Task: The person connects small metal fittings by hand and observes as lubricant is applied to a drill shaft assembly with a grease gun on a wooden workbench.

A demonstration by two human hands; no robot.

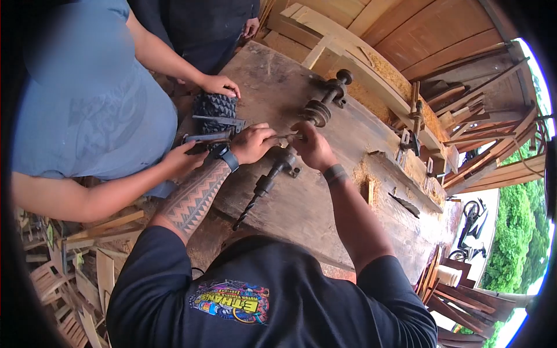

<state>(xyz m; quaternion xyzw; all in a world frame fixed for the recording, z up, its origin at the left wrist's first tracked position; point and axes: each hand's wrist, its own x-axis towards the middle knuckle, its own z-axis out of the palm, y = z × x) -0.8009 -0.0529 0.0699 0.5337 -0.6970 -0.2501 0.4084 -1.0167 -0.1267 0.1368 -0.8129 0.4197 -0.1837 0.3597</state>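
Observation:
A metal shaft assembly with a pulley (pixel 317 113) lies across the wooden table (pixel 261 81). At its near end a chuck (pixel 264 185) carries a dark drill bit (pixel 246 213). My left hand (pixel 253 143), with a watch on the wrist, pinches the left end of a small thin piece (pixel 284 137) over the shaft. On the right, my right hand (pixel 314 148) has its fingers closed at the other end of that piece. What exactly the piece is, I cannot make out.
A co-worker stands at the left, one hand (pixel 221 86) on a dark patterned bag (pixel 214 107), the other near metal tools (pixel 217 137) beside my left hand. Another person stands behind. Clamps (pixel 415 124), wood shavings (pixel 365 177) and stacked timber (pixel 476 124) are at the right.

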